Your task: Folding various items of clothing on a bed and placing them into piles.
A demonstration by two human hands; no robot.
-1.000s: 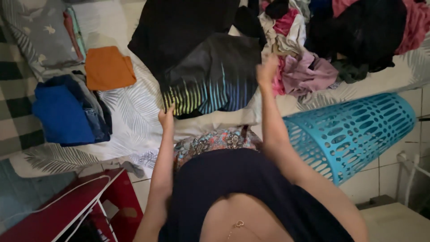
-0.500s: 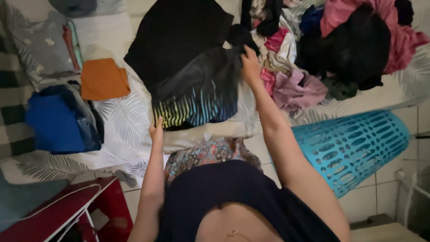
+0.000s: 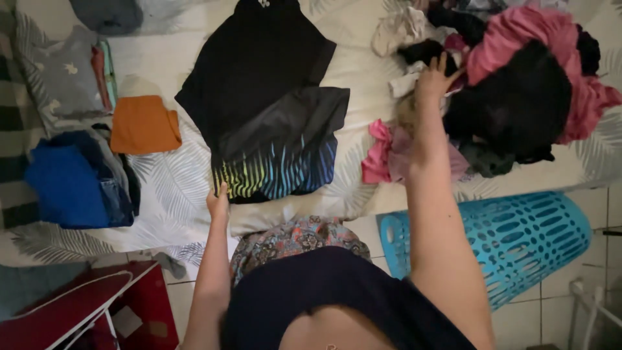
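Dark shorts with rainbow stripes [image 3: 278, 155] lie flat on the bed, partly over a spread black shirt [image 3: 256, 65]. My left hand [image 3: 218, 201] rests at the shorts' lower left corner, by the bed's edge, fingers loosely together; whether it grips the cloth I cannot tell. My right hand [image 3: 434, 78] reaches with spread fingers into the heap of unfolded laundry [image 3: 518, 91] at the right, touching light and pink pieces and holding nothing.
Folded orange cloth [image 3: 144, 124], blue folded clothes [image 3: 68, 181] and grey patterned items [image 3: 61, 71] lie on the leaf-print sheet [image 3: 175, 175] at left. A turquoise laundry basket [image 3: 499, 240] lies on its side on the tiled floor. A red stand [image 3: 84, 304] is at lower left.
The striped shorts went from held up to laid flat on the bed. My right hand let go of them and moved right into the laundry heap. My left hand stayed at the shorts' corner.
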